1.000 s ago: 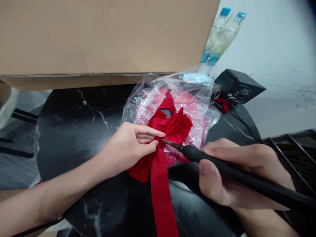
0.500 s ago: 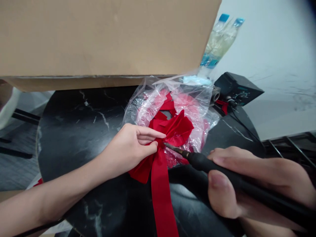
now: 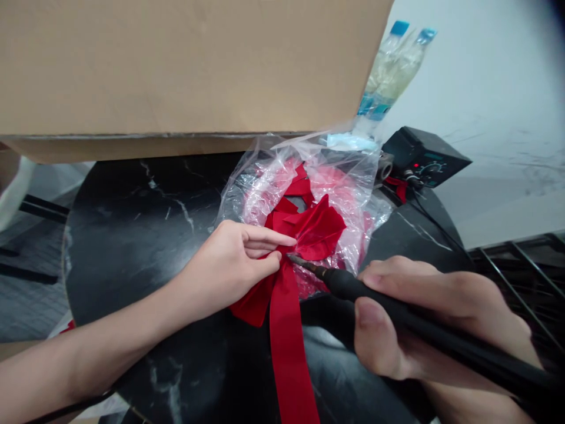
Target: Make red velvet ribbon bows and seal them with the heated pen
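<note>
My left hand [image 3: 245, 259] pinches the gathered middle of a red ribbon bow [image 3: 320, 229]. One loop fans out to the right of my fingers, and a long ribbon tail hangs down toward me. In my right hand [image 3: 410, 318] is a black soldering iron [image 3: 348, 285], gripped like a pen. Its metal tip points left and touches the bow's middle, close to my left fingertips. Beneath the bow lies a clear plastic bag [image 3: 260, 203] with red ribbon pieces in it.
A large cardboard box [image 3: 189, 65] stands behind the round black marbled table [image 3: 128, 229]. At the back right are a black control unit [image 3: 426, 159] with a dial and a lit red light, and two plastic bottles [image 3: 395, 70]. A black rack [image 3: 525, 277] is at the right.
My right hand has moved a little left, bringing the iron's tip slightly farther into the bow's middle. A red light now shows on the control unit. My left hand has barely moved.
</note>
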Motion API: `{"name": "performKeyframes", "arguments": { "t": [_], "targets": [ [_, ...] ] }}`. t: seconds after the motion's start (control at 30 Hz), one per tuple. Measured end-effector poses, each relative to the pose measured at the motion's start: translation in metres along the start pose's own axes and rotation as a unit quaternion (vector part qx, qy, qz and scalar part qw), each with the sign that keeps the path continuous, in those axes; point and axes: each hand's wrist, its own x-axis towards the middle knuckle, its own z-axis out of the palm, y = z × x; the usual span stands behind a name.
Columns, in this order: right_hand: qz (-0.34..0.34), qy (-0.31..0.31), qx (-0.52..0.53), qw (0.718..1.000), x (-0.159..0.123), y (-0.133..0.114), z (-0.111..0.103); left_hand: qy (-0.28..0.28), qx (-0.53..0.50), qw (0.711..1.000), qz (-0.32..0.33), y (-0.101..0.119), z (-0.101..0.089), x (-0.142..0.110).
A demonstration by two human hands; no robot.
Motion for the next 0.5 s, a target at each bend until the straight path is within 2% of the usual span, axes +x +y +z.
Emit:
{"name": "performKeyframes", "arguments": {
  "t": [0.1, 0.17, 0.33, 0.5],
  "targets": [
    [-0.067, -0.042, 0.031, 0.996, -0.002, 0.012, -0.004, 0.001, 0.001, 1.0, 0.002, 0.0, 0.0, -0.001],
    [-0.06, -0.064, 0.025, 0.996, -0.004, 0.015, -0.004, -0.003, -0.001, 1.0, 0.0, 0.0, 0.0, -0.001],
    [-0.075, -0.011, -0.016, 0.997, -0.005, 0.009, 0.002, -0.008, -0.003, 1.0, 0.0, -0.001, 0.001, -0.002],
    [-0.122, -0.019, 0.005, 0.992, 0.004, 0.009, 0.008, -0.005, -0.002, 1.0, -0.001, -0.002, 0.001, -0.002]
  ]
}}
